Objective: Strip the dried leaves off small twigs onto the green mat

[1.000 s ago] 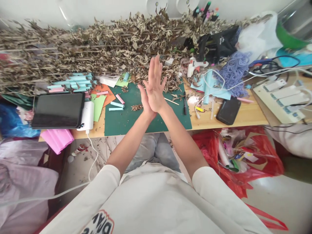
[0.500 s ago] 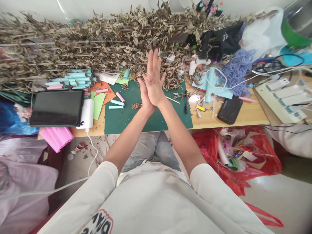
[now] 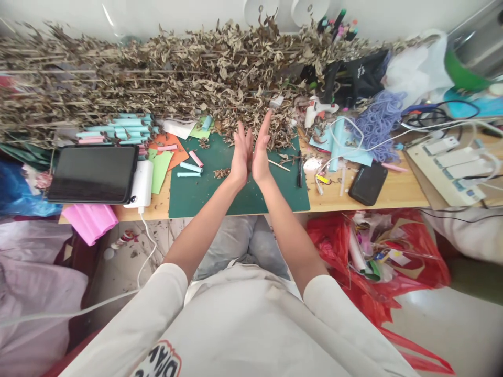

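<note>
Over the green cutting mat [image 3: 188, 196], my left hand [image 3: 240, 155] and my right hand [image 3: 261, 152] face each other, fingers stretched forward. Their palms are close at the heels, with a narrow gap towards the fingertips. Whether any bits lie between the palms is hidden. A small heap of crumbled dry leaves [image 3: 222, 173] lies on the mat left of my left hand. Beyond my fingers spreads a pile of loose dried leaves [image 3: 281, 131]. Short blue paper tubes [image 3: 189, 174] and a pink one [image 3: 195, 158] lie to the left, a thin stick [image 3: 279, 165] and a black pen [image 3: 299, 170] to the right.
Dried leafy stalks [image 3: 157, 68] cover the back of the table. At left are stacked paper tubes [image 3: 129, 125], a tablet [image 3: 92, 174] and a white power bank [image 3: 143, 183]. Rightward are a glue gun [image 3: 319, 111], purple yarn [image 3: 379, 125], a power strip [image 3: 451, 175] and a red bag [image 3: 428, 262] below.
My hands were pressed together with the right palm turned over the left. Now they stand side by side, fingers parted from each other. The view has shifted slightly.
</note>
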`<action>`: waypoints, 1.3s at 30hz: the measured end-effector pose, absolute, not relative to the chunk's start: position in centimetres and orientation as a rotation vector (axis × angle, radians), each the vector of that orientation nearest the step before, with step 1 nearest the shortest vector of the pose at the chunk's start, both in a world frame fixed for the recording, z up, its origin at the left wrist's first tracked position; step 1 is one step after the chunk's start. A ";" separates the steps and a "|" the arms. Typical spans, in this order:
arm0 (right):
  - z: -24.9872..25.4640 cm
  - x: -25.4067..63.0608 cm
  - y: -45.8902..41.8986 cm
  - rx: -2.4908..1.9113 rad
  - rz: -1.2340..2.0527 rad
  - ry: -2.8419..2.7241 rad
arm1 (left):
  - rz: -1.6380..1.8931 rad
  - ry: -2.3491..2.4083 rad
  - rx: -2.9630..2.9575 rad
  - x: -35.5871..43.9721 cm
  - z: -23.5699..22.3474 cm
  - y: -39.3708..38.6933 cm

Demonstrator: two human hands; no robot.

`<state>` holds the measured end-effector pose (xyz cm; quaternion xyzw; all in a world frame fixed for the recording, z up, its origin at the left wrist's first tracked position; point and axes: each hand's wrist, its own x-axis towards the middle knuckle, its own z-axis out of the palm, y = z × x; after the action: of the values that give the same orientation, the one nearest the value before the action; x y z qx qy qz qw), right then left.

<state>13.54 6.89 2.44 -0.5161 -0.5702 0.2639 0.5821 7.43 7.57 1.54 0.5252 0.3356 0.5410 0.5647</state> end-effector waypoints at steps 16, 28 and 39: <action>2.9 18.4 1.6 -1.482 0.586 -1.672 | 1.341 0.980 1.139 0.1 4.2 6.0; 2.3 16.3 1.8 -1.470 0.579 -1.653 | 1.222 1.228 1.278 -1.5 4.2 1.9; 2.5 16.1 -1.6 -1.400 0.635 -1.416 | 1.138 1.034 1.053 2.3 2.0 1.5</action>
<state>16.10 -1.60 2.49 -0.5794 -0.5861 0.2626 0.5019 2.31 1.49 2.04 0.4537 0.4454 0.4901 0.5963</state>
